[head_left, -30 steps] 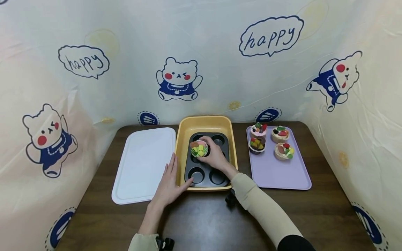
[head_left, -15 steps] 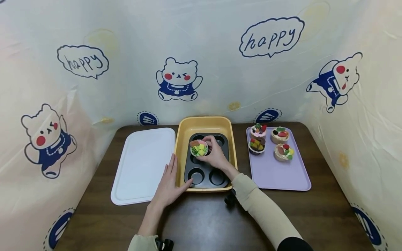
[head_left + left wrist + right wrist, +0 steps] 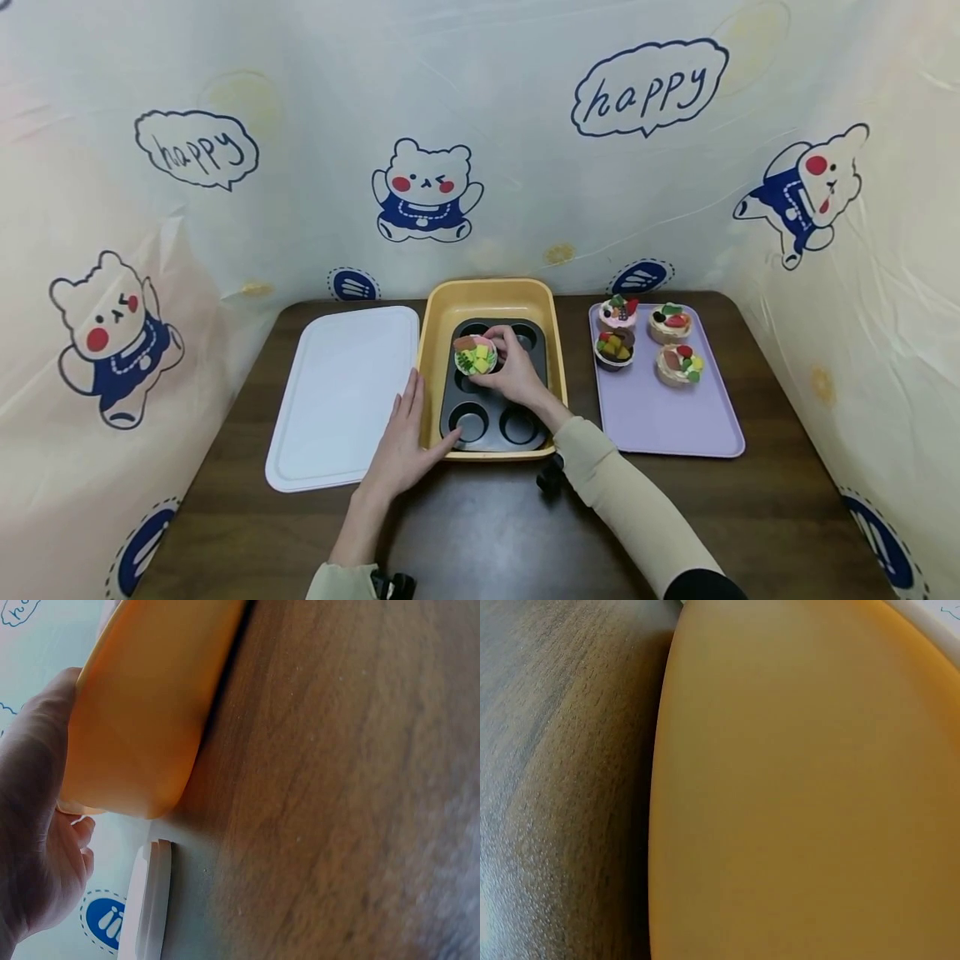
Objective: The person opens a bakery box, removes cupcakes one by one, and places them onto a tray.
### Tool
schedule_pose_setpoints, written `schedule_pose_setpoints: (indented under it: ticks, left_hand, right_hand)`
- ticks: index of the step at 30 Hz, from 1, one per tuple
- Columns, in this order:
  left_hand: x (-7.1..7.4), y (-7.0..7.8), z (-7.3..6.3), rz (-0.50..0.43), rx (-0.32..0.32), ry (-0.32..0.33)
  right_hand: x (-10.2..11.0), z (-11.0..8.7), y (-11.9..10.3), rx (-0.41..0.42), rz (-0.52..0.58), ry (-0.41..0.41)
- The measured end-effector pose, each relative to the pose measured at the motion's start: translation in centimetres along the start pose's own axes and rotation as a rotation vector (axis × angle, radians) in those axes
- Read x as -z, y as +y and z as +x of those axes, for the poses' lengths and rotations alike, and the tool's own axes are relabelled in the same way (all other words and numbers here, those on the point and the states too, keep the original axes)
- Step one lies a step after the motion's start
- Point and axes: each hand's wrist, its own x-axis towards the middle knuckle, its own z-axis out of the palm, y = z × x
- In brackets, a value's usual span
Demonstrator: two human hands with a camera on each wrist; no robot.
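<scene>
Since the right hand (image 3: 516,375) has its fingers (image 3: 501,337) curled round the sides of a small cupcake (image 3: 476,355), that little cake is the thing to judge. It sits over the upper left wells of the dark muffin tin (image 3: 489,385), which lies inside the yellow tub (image 3: 446,310) on the brown surface (image 3: 480,533); whether it rests in a well or hangs just above one I cannot tell. It looks light, an easy one-hand lift. The topping of green, yellow and red pieces seems the delicate part, likely to smear or shed bits if pressed, so I would say the cup wall, low down and from the sides, is the place to hold it, much as the fingers grip it now. The wrapper probably gives under a hard squeeze.

The left hand (image 3: 402,446) lies flat with straight fingers against the tub's near left corner, holding nothing, thumb towards the rim. A white tray (image 3: 337,392) lies just left of the tub. To the right, a lilac tray (image 3: 675,417) carries four more cupcakes (image 3: 649,337).
</scene>
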Motion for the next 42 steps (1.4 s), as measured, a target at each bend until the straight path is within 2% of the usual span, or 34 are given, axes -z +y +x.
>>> schedule_pose_setpoints:
  ticks: [12, 20, 31, 42]
  left_hand:
    - [0.0, 0.0, 0.1, -0.002, -0.005, -0.004]
    - [0.0, 0.0, 0.1, -0.003, -0.01, -0.006]
    - [0.1, 0.0, 0.1, 0.012, -0.015, -0.004]
    - [0.0, -0.1, 0.2, 0.005, -0.01, 0.005]
  right_hand:
    - [0.0, -0.1, -0.1, 0.003, -0.008, 0.002]
    - [0.3, -0.1, -0.3, -0.01, 0.024, 0.043]
    - [3.2, -1.2, -3.0, 0.017, 0.05, 0.05]
    - [5.8, -3.5, -3.6, 0.002, 0.014, 0.082]
